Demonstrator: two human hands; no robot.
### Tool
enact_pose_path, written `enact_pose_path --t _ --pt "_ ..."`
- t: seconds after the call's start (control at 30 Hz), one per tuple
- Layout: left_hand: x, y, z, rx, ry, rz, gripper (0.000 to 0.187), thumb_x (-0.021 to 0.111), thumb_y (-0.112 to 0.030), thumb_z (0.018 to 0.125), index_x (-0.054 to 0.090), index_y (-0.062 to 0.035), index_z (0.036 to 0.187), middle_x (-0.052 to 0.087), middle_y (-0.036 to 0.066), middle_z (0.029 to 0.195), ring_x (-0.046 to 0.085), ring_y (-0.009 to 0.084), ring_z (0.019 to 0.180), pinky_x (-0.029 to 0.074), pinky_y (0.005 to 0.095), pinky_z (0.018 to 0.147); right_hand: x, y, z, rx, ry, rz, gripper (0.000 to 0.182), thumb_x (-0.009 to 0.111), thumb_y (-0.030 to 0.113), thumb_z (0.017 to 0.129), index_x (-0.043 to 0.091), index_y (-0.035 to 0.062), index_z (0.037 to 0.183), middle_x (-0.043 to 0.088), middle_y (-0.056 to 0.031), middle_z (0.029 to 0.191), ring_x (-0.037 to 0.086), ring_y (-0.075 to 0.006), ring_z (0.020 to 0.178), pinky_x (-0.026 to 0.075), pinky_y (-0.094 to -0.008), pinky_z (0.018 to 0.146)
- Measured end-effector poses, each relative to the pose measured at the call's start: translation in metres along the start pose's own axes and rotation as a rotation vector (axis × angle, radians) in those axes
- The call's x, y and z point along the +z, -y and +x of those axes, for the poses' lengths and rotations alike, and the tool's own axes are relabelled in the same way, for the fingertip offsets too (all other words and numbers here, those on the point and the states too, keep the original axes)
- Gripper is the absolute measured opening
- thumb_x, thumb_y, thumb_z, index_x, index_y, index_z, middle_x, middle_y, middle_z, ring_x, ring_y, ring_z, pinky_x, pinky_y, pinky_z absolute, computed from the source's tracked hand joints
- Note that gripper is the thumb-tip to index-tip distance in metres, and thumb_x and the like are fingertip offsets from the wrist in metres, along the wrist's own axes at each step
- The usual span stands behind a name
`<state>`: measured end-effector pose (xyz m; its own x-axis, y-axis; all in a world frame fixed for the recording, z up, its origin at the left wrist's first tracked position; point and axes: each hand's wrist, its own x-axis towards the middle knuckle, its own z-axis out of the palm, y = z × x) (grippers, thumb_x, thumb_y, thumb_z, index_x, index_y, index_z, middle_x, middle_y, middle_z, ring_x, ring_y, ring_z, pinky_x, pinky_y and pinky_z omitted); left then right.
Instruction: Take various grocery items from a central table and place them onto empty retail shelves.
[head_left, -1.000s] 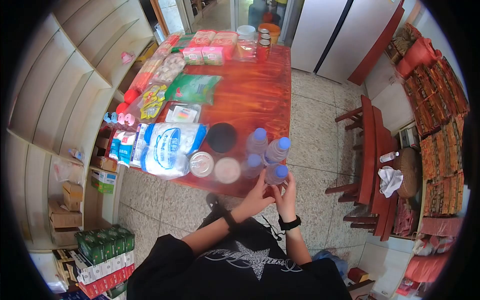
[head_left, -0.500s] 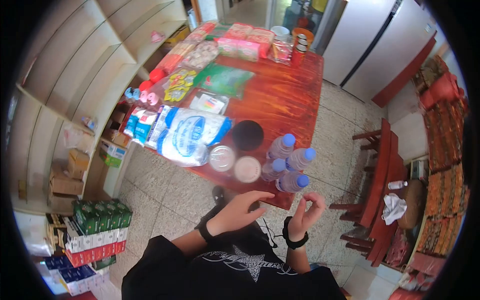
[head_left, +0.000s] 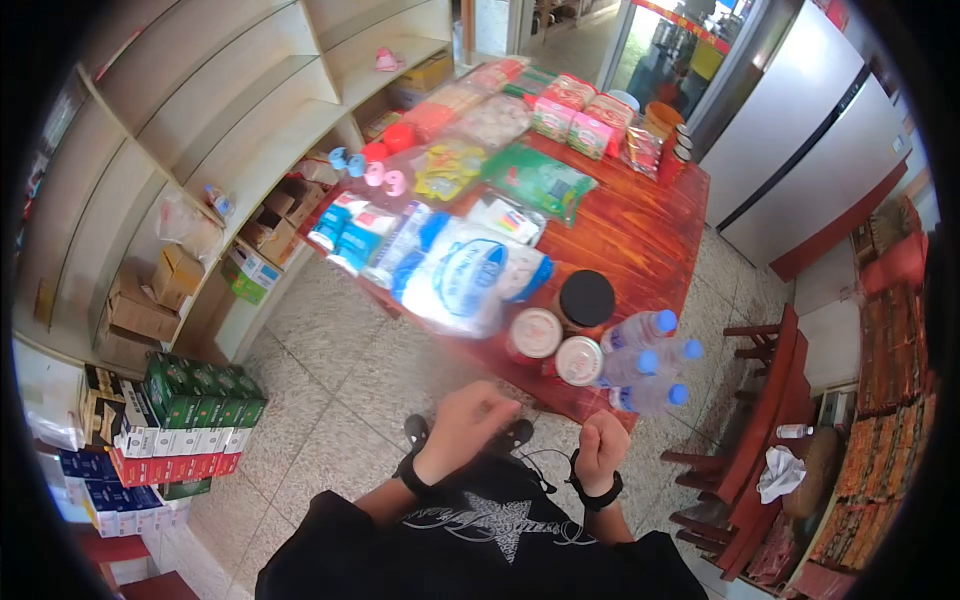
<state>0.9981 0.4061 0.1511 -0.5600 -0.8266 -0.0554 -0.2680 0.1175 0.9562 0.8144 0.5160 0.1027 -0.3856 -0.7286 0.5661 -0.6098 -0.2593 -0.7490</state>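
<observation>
My left hand (head_left: 463,432), its fingers curled and blurred, hangs in front of the table's near edge and touches nothing on it. To its right my right hand (head_left: 602,445) is closed, just below the bottles; nothing shows in it. Nearest to both hands on the red wooden table (head_left: 640,235) are two jars with pale lids (head_left: 578,360), a jar with a black lid (head_left: 586,298) and several clear bottles with blue caps (head_left: 628,366). Left of the jars lies a blue-and-white plastic package (head_left: 465,280).
Shelves (head_left: 230,110) line the left side, with stacked cartons (head_left: 200,405) below. A red wooden bench (head_left: 765,430) stands on the right. A grey two-door cabinet (head_left: 800,130) is at the back right. Pink packs (head_left: 572,125) lie at the table's far end.
The view has shifted, so the table and its goods appear farther right. My right hand's fingers have closed from a loose curl, and my left hand's fingers have curled in.
</observation>
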Motion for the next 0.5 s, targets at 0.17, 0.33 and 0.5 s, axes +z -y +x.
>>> enact_pose_path --t 0.17,0.33,0.5 --pt "-0.079 0.031 -0.032 -0.067 -0.083 0.027 0.013 0.063 -0.009 0.088 0.063 0.0007 0.080 0.065 0.009 0.080 0.062 0.0148 0.078 0.047 0.0283 0.072 0.066 0.022 -0.011 0.109 0.054 0.073 0.009 0.044 -0.003 0.090 0.051 0.0000 0.085 0.051 -0.0053 0.067 0.047 -0.0125 0.057 0.037 -0.0249 0.054" --pt "-0.145 0.049 -0.054 0.107 -0.283 0.047 0.052 0.059 -0.004 0.088 0.044 -0.0049 0.138 0.062 0.014 0.117 0.062 0.0200 0.100 0.047 0.0329 0.088 0.139 0.061 -0.019 0.244 -0.012 0.153 0.033 0.052 -0.008 0.086 0.047 0.0000 0.117 0.057 -0.0114 0.099 0.056 -0.0155 0.079 0.046 -0.0281 0.074" --pt "-0.195 0.073 -0.068 0.056 -0.164 0.045 0.069 0.059 -0.002 0.087 0.026 -0.0073 0.148 0.057 0.016 0.126 0.060 0.0231 0.108 0.046 0.0350 0.093 0.183 0.107 -0.020 0.300 -0.014 0.187 0.036 0.058 -0.005 0.082 0.051 -0.0011 0.118 0.059 -0.0124 0.106 0.059 -0.0195 0.085 0.046 -0.0307 0.081"
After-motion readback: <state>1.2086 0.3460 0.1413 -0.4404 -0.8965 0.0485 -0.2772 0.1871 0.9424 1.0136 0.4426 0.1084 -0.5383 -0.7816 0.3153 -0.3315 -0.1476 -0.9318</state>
